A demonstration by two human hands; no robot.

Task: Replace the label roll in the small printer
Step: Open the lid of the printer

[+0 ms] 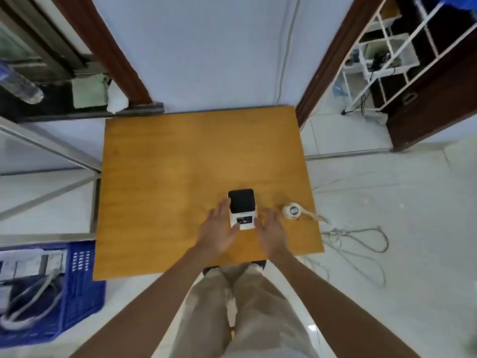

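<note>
A small white printer (242, 209) with a black lid stands on the wooden table (180, 164), near the front right, lid closed. My left hand (219, 229) lies against the printer's left side, fingers spread, its thumb on the front panel by a red mark. My right hand (271, 227) hovers just right of the printer with fingers apart, holding nothing. A white label roll (291, 211) rests on the table to the right of my right hand, a strip of tape trailing off toward the table's right edge.
A blue plastic crate (80, 282) with cables sits on the floor at the left. Loose wires (361, 236) lie on the tiled floor to the right. A metal frame (51, 151) stands at the left, a white rack (387, 60) at the back right.
</note>
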